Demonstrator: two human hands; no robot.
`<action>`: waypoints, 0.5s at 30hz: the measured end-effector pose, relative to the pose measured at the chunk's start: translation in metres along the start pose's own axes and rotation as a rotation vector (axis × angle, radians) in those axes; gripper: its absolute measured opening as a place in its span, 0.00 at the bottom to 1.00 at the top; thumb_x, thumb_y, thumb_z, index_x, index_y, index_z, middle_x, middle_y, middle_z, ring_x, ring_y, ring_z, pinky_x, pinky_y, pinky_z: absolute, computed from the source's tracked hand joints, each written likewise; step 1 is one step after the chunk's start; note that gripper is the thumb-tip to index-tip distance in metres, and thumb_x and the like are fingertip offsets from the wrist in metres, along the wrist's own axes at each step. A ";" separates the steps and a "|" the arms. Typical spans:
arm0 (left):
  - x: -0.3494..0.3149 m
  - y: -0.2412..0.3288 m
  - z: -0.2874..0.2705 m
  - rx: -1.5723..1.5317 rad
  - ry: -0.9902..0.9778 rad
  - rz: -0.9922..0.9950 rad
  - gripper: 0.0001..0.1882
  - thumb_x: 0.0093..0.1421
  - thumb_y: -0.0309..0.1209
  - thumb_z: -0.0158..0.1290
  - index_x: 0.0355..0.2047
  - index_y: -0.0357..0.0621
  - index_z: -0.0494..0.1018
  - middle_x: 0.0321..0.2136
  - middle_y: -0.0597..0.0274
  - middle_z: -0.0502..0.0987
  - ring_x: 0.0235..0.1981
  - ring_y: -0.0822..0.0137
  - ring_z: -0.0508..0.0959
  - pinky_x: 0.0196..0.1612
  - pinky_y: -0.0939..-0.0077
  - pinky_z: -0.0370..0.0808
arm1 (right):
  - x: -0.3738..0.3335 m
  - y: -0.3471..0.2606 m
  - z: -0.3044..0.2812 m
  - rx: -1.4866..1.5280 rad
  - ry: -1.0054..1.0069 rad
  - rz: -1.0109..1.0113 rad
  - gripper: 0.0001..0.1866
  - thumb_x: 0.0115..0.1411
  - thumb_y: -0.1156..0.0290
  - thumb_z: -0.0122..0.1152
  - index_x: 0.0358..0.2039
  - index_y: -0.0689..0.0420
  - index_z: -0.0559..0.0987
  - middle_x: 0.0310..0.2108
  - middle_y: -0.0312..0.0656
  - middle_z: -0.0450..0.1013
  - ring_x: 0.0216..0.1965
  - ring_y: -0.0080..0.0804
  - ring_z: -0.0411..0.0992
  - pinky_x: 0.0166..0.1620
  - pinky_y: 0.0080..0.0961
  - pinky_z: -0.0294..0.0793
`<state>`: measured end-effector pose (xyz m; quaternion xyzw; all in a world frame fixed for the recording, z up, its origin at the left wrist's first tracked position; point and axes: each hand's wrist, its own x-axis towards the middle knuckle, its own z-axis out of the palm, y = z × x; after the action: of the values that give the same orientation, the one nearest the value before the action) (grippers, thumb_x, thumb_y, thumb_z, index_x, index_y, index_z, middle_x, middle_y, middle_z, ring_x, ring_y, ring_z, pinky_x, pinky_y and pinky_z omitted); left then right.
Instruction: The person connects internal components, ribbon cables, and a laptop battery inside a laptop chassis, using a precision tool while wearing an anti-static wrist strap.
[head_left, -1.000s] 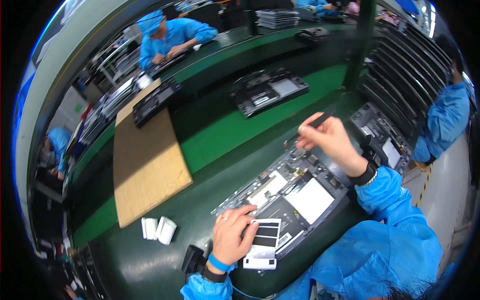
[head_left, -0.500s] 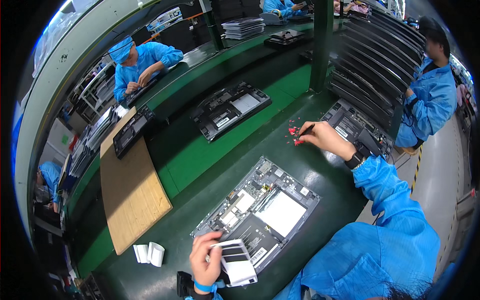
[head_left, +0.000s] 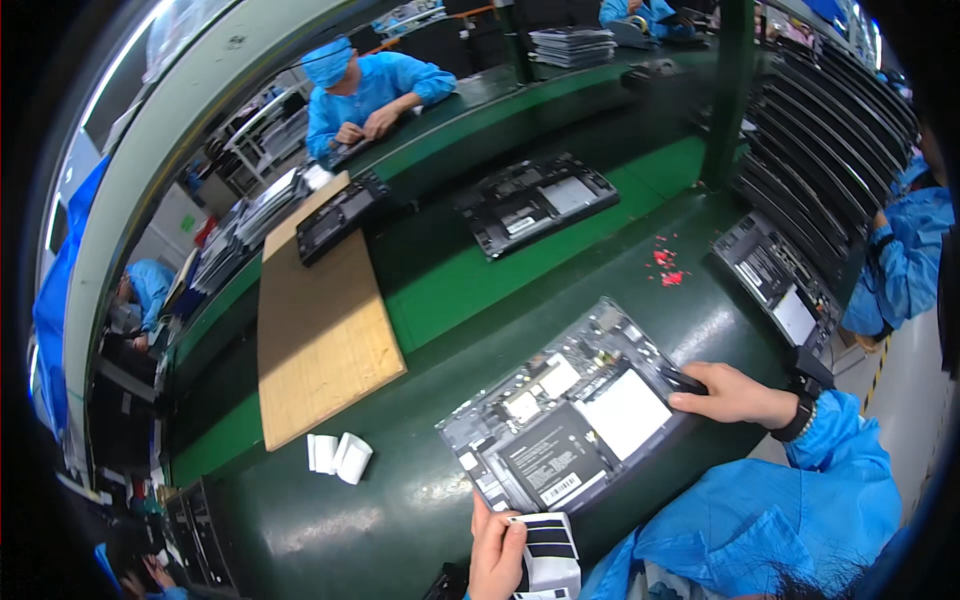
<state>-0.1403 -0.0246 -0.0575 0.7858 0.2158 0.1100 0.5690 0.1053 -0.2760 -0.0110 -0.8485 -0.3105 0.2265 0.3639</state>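
Observation:
An open laptop base (head_left: 600, 345) lies in front of me, its dark battery (head_left: 550, 455) and circuit boards exposed, with a white rectangular panel (head_left: 628, 415) beside the battery. At its near left corner my left hand (head_left: 497, 550) is closed on a white backing sheet with black strips (head_left: 550, 545), the fingers against the base's edge. My right hand (head_left: 735, 395) is closed at the base's right edge, pinching a slim black tool, seemingly tweezers (head_left: 684, 380). Whether the base is lifted off the bench I cannot tell; it is slightly blurred.
Small red scraps (head_left: 668, 270) lie beyond the base. White folded pieces (head_left: 340, 456) rest at left near a wooden board (head_left: 325, 350). More laptop bases (head_left: 540, 200) sit on the green strip and at right (head_left: 785, 275), beside a tall stack of dark panels (head_left: 815, 130). Co-workers sit opposite and right.
My right hand has moved from the red scraps to the laptop base's right edge. My left hand has come to its near left corner, still with the sheet. The whole view has shifted.

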 end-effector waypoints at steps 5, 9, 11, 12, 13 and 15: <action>0.002 0.009 -0.001 0.054 0.056 0.049 0.09 0.60 0.27 0.43 0.39 0.37 0.67 0.38 0.53 0.66 0.42 0.58 0.66 0.49 0.72 0.61 | -0.013 -0.058 -0.025 0.115 -0.119 0.244 0.19 0.58 0.59 0.51 0.43 0.62 0.68 0.22 0.44 0.68 0.18 0.28 0.65 0.23 0.26 0.64; 0.017 0.005 -0.041 -0.195 0.218 0.120 0.11 0.60 0.28 0.42 0.37 0.31 0.68 0.49 0.53 0.67 0.40 0.68 0.70 0.47 0.74 0.64 | 0.042 -0.078 -0.035 0.569 -0.212 0.217 0.16 0.61 0.62 0.47 0.46 0.57 0.67 0.20 0.30 0.64 0.14 0.13 0.56 0.16 0.12 0.53; 0.044 0.056 -0.072 -0.469 0.294 0.145 0.21 0.63 0.37 0.37 0.46 0.31 0.64 0.40 0.59 0.70 0.40 0.70 0.70 0.45 0.75 0.65 | 0.112 -0.081 -0.019 0.659 -0.341 0.150 0.13 0.61 0.61 0.48 0.33 0.58 0.71 0.13 0.28 0.60 0.09 0.15 0.53 0.11 0.15 0.47; 0.073 0.061 -0.075 -0.505 0.377 0.194 0.22 0.63 0.38 0.36 0.48 0.32 0.63 0.42 0.58 0.70 0.42 0.71 0.70 0.47 0.75 0.64 | 0.148 -0.083 -0.011 0.634 -0.294 0.159 0.13 0.61 0.60 0.48 0.30 0.58 0.69 0.12 0.29 0.59 0.07 0.15 0.51 0.10 0.16 0.45; 0.090 0.063 -0.078 -0.526 0.486 0.246 0.23 0.64 0.38 0.34 0.51 0.33 0.62 0.44 0.58 0.69 0.44 0.71 0.69 0.49 0.75 0.63 | 0.190 -0.088 0.001 0.630 -0.292 0.136 0.13 0.61 0.61 0.48 0.28 0.58 0.68 0.12 0.30 0.58 0.07 0.17 0.51 0.10 0.19 0.44; 0.108 0.056 -0.097 -0.408 0.469 0.228 0.23 0.64 0.37 0.34 0.53 0.33 0.61 0.48 0.59 0.68 0.49 0.70 0.67 0.52 0.75 0.60 | 0.263 -0.105 0.033 0.681 -0.274 0.029 0.13 0.60 0.64 0.45 0.23 0.59 0.65 0.11 0.32 0.56 0.08 0.19 0.51 0.11 0.22 0.43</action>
<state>-0.0734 0.0934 0.0190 0.6280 0.2251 0.3921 0.6335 0.2327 -0.0213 0.0055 -0.6446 -0.2511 0.4338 0.5773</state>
